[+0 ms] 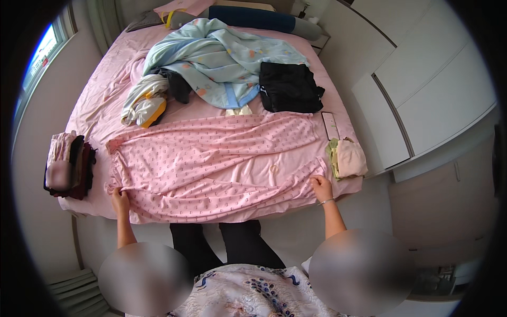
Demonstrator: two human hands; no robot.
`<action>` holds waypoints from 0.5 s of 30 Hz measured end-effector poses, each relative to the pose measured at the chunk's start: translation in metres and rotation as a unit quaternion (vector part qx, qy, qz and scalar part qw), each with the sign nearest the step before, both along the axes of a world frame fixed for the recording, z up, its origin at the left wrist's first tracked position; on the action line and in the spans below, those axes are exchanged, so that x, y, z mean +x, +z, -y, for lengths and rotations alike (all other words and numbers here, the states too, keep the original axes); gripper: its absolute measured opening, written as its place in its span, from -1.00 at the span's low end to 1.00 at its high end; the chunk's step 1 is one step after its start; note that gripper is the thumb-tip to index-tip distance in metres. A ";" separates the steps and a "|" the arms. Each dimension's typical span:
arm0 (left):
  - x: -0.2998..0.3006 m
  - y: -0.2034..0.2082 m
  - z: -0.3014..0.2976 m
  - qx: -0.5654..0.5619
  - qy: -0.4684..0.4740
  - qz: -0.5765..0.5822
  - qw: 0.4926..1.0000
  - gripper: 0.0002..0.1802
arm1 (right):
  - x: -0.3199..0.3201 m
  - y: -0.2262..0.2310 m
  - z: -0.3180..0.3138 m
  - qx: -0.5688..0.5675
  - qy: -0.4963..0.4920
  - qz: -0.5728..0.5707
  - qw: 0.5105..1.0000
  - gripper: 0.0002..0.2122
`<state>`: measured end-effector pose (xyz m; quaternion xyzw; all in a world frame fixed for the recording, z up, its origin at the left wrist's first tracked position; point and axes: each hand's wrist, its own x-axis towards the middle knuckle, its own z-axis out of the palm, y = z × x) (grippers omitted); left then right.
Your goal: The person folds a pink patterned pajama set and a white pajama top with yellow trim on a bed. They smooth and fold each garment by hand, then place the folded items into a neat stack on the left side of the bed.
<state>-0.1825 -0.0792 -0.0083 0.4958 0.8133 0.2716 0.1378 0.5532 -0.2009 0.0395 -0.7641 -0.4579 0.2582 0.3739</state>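
Note:
Pink patterned pants (211, 142) lie sideways across the near part of the bed, the gathered waistband at the left and two legs stretching right. At the near corner of the waistband, my left hand (120, 201) is closed on the fabric. My right hand (321, 188) pinches the end of the nearer leg, close to the bed's right front. Between the two legs a strip of the pink bedsheet (264, 165) shows. Folds run along the nearer leg, and its lower edge lies along the front edge of the bed.
A stack of folded clothes (68, 164) sits at the left edge. Folded green and peach clothes (348, 158) and a phone (330, 126) lie at the right. Farther back are black folded clothing (290, 87), a crumpled light-blue blanket (211, 58) and a bunched white-and-yellow garment (145, 100). White cabinets (422, 79) flank the right.

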 end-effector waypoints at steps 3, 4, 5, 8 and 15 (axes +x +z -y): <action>-0.009 -0.006 0.020 0.120 -0.015 0.140 0.983 -0.78 | -0.014 -0.009 -0.023 0.017 -0.003 0.137 0.990 -0.79; -0.004 0.000 0.031 0.123 0.023 0.293 0.948 -0.80 | -0.001 -0.025 -0.035 0.046 -0.022 0.218 0.975 -0.75; -0.010 -0.006 0.042 0.140 0.044 0.311 0.939 -0.79 | 0.013 -0.043 -0.050 0.079 -0.040 0.294 0.952 -0.72; -0.005 -0.001 0.061 0.162 0.067 0.336 0.925 -0.79 | 0.077 -0.089 -0.078 0.044 -0.242 0.141 0.959 -0.59; -0.011 0.037 0.076 0.146 0.055 0.352 0.923 -0.88 | 0.063 -0.031 -0.057 -0.158 -0.113 -0.123 0.973 -0.87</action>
